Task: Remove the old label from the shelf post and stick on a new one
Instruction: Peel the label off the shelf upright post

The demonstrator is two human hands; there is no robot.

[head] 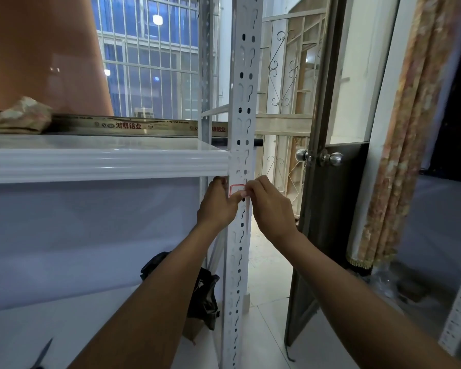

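A white perforated shelf post (244,107) runs upright through the middle of the view. Just below the white shelf edge (104,166), a small white label with a red border (236,189) sits on the post. My left hand (218,206) wraps the post's left side, its thumb pressing across the label's lower part. From the right, my right hand (270,206) has its fingertips pinched at the label's right edge. Whether the label is stuck flat or partly lifted is hidden by the fingers.
On the shelf lie a long aluminium profile with printed wrap (133,126) and a folded cloth (22,115). A dark open door with a round knob (333,158) stands right of the post, a patterned curtain (399,155) beyond. A black bag (205,296) sits low behind the post.
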